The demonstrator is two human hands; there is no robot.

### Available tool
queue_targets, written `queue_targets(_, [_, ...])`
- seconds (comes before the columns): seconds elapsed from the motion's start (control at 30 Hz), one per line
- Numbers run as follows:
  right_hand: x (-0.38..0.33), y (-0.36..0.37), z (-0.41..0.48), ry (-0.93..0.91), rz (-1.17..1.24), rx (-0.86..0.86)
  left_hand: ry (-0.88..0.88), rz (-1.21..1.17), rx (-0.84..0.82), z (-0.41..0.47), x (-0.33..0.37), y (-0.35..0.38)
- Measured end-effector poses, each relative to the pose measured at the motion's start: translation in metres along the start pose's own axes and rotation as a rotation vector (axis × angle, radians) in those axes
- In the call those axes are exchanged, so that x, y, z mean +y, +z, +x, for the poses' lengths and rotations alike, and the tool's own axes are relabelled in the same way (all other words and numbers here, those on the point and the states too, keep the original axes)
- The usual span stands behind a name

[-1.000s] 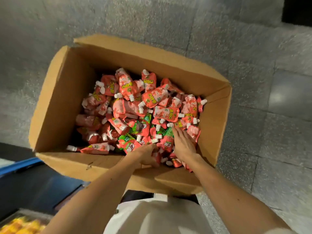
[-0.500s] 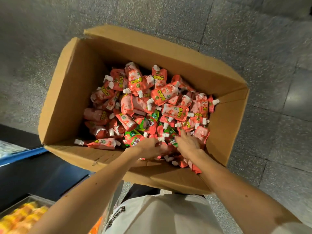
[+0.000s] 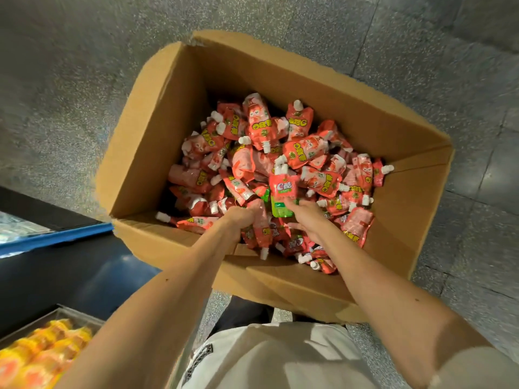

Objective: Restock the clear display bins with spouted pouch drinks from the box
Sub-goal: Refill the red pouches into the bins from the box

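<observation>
Head cam, steep down into box (image 3: 157, 141), close.

Box (image 3: 157, 141): plain brown cardboard. Pouches (image 3: 306, 148): red and pink, yellow lettering, white caps. One red-and-green pouch (image 3: 283, 189): white lettering on red top, green base. Floor (image 3: 70, 80): grey speckled tiles. Shirt (image 3: 280, 360): white, black print. Lower-left packs (image 3: 42, 352): yellow-orange. Ledge edge (image 3: 56, 237): blue

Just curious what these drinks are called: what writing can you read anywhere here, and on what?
"C" plus one Chinese character, unclear: red-and-green pouch pinched by the right hand.
Yellow lettering on other pouches: too blurred.
Pink pouch in the left hand: nothing legible.
Shirt print: unreadable.
</observation>
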State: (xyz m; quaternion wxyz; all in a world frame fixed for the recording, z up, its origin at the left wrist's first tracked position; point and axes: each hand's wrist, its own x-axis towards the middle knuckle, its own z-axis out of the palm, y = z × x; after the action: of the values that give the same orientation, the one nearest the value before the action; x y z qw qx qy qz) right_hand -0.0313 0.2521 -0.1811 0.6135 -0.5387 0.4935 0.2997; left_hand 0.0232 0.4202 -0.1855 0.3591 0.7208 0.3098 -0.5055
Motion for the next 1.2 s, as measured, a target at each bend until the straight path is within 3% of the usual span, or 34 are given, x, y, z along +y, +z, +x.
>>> queue_targets(0.1, [-0.005, 0.013, -0.003, 0.025, 0.055, 0.056, 0.056, -0.196, 0.047, -0.004, -0.001, 0.012])
queue_targets(0.37, [-0.017, 0.024, -0.020, 0.038, 0.125, 0.123, 0.064, -0.203, 0.027, -0.015, 0.010, 0.011])
queue_targets(0.63, [-0.017, 0.023, -0.015, 0.136, 0.354, 0.023, 0.169, -0.213, -0.001, -0.031, 0.020, 0.005])
queue_targets(0.87, [-0.010, 0.002, -0.032, 0.068, 0.281, 0.051, 0.196, -0.229, -0.102, -0.051, 0.020, -0.005])
queue_targets(1.1, [-0.026, -0.048, -0.094, -0.091, 0.293, -0.046, 0.360, -0.342, -0.380, -0.102, 0.045, -0.031])
queue_targets(1.2, [-0.043, -0.066, -0.120, -0.181, 0.292, -0.048, 0.448, -0.423, -0.414, -0.132, 0.053, -0.042])
